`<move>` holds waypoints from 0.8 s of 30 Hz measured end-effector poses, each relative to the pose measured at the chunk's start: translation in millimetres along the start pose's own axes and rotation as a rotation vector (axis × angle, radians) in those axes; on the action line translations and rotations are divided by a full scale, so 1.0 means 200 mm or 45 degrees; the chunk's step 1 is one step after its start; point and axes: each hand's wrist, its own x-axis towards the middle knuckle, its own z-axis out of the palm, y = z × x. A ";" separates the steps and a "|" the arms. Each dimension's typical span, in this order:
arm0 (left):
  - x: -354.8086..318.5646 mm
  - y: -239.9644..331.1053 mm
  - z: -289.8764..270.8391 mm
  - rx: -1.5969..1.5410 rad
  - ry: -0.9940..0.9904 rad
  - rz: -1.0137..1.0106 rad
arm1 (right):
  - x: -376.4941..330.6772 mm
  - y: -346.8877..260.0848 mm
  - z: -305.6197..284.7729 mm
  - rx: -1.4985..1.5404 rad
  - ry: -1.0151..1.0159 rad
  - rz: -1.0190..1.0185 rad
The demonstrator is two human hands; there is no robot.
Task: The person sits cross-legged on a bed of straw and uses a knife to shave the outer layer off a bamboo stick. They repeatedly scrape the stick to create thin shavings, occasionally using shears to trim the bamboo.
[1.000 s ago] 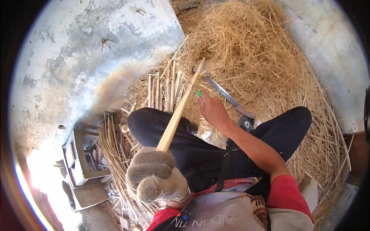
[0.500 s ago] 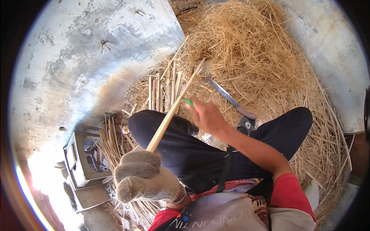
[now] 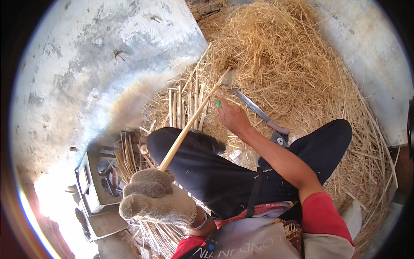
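Your gloved left hand (image 3: 157, 200) clamped on near end of bamboo stick (image 3: 189, 123); long axis runs up-right across knee into straw pile (image 3: 280, 56). Your bare right hand (image 3: 233, 116), fingers loosely curled, rests beside stick's far end, nearer knife (image 3: 254, 110).

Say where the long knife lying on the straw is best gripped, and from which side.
Grip the knife by its pale handle end, nearest the person's right knee. Come from above on the right hand side: the blade points away up-left, and the handle lies exposed on the straw.
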 end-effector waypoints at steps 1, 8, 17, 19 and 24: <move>0.03 0.02 -0.01 0.026 -0.036 -0.001 | 0.01 -0.04 0.00 0.017 -0.084 0.076; 0.09 0.07 0.03 0.643 0.112 -0.270 | -0.01 0.04 0.08 -0.111 -0.054 -0.030; 0.18 -0.08 -0.03 0.291 0.377 -0.472 | -0.08 0.07 0.19 -0.310 -0.215 0.095; 0.19 -0.08 -0.05 0.234 0.260 -0.356 | 0.07 0.24 0.08 -0.468 -0.258 0.226; 0.15 -0.10 -0.10 0.247 0.266 -0.438 | 0.06 -0.05 0.03 -0.156 -0.247 0.163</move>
